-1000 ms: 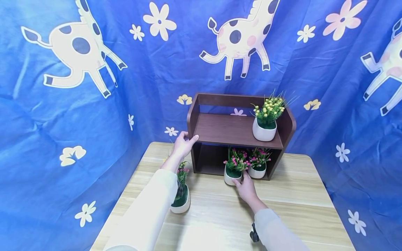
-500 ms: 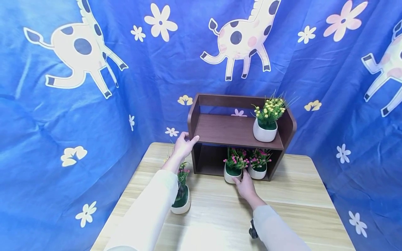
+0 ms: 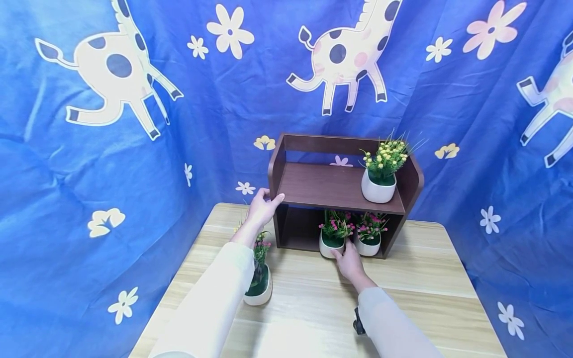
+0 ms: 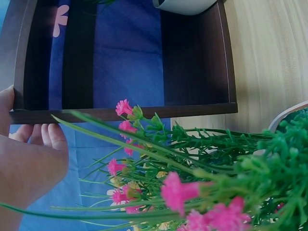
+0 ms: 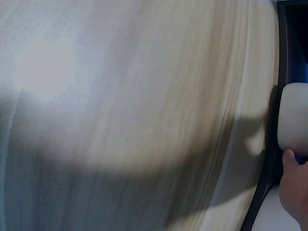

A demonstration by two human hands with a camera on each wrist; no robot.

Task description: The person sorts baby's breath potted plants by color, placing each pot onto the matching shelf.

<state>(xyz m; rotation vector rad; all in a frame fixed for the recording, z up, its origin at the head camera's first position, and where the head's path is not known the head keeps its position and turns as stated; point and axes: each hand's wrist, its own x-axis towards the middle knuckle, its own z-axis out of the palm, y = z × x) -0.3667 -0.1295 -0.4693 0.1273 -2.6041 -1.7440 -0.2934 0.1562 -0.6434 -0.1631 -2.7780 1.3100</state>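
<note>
One smooth, rounded white pot (image 3: 328, 250) of pink blooms (image 3: 350, 227) is at the front edge of the wood-grained brown shelf (image 3: 320, 181) at six o'clock; your right hand (image 3: 351, 264), half-curled, pinches it. Your left hand (image 3: 261, 208) clasps the nine-o'clock side. A twin pot (image 3: 369, 249) stands at five.

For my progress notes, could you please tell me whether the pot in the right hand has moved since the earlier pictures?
Yes, the pot has shifted slightly back, farther into the brown shelf, judged against its lower front edge.
</note>
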